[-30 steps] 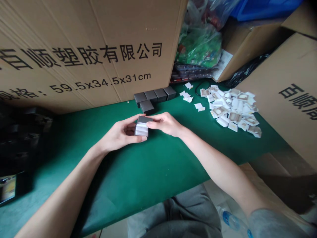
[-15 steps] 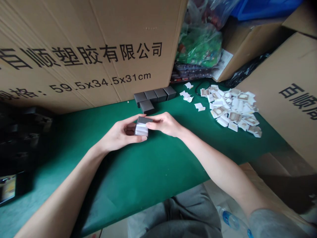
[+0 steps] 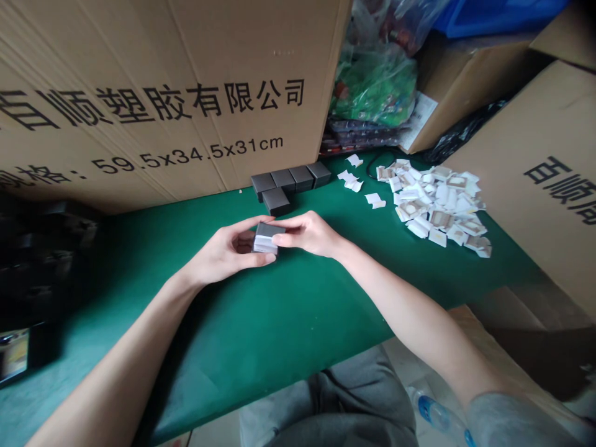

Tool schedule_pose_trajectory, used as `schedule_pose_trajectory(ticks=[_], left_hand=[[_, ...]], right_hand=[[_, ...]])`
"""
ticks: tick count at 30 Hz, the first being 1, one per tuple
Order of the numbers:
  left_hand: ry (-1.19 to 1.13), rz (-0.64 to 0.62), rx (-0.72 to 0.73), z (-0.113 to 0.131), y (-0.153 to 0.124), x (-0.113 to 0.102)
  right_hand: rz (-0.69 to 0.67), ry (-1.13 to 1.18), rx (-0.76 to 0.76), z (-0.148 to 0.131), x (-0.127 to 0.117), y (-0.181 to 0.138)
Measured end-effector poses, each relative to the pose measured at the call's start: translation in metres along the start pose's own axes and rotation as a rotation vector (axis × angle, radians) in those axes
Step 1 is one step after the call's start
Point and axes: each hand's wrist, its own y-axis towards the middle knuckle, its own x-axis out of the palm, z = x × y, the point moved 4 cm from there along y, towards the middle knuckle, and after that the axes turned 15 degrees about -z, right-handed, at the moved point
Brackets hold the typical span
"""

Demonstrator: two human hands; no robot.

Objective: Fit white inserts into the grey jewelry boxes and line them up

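Between my two hands is a small box (image 3: 270, 231) with a dark grey lid and a white lower part. My left hand (image 3: 231, 247) grips it from the left, its thumb along the near lower edge. From the right, my right hand (image 3: 305, 234) pinches the lid, thumb on the near face and fingers behind. A narrow white band shows below the lid; the inside is hidden. Just beyond my hands, a dark grey box (image 3: 276, 200) lies before a row of similar closed boxes (image 3: 292, 178) by the carton.
A heap of folded white card inserts (image 3: 440, 202) lies at the right on the green table (image 3: 288, 316), with a few loose inserts (image 3: 351, 181) beside it. A large carton (image 3: 177, 87) stands behind. Black boxes (image 3: 41, 261) are stacked at the left; another carton (image 3: 540, 174) stands right.
The dark lid has come down over the white part of the box, so less white shows. My hands have barely shifted.
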Motion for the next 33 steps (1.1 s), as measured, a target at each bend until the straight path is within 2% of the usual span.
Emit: schedule_pose_trajectory(ticks=[14,33], left_hand=[[0.019,0.033,-0.032,0.0005,0.0001,-0.0009],[0.028,0.013,-0.054,-0.0003,0.0008,-0.0022]], right_hand=[[0.0,-0.031,0.026,-0.0018,0.0022,-0.0003],[-0.013,-0.089,0.037,-0.0039,0.0036,-0.0006]])
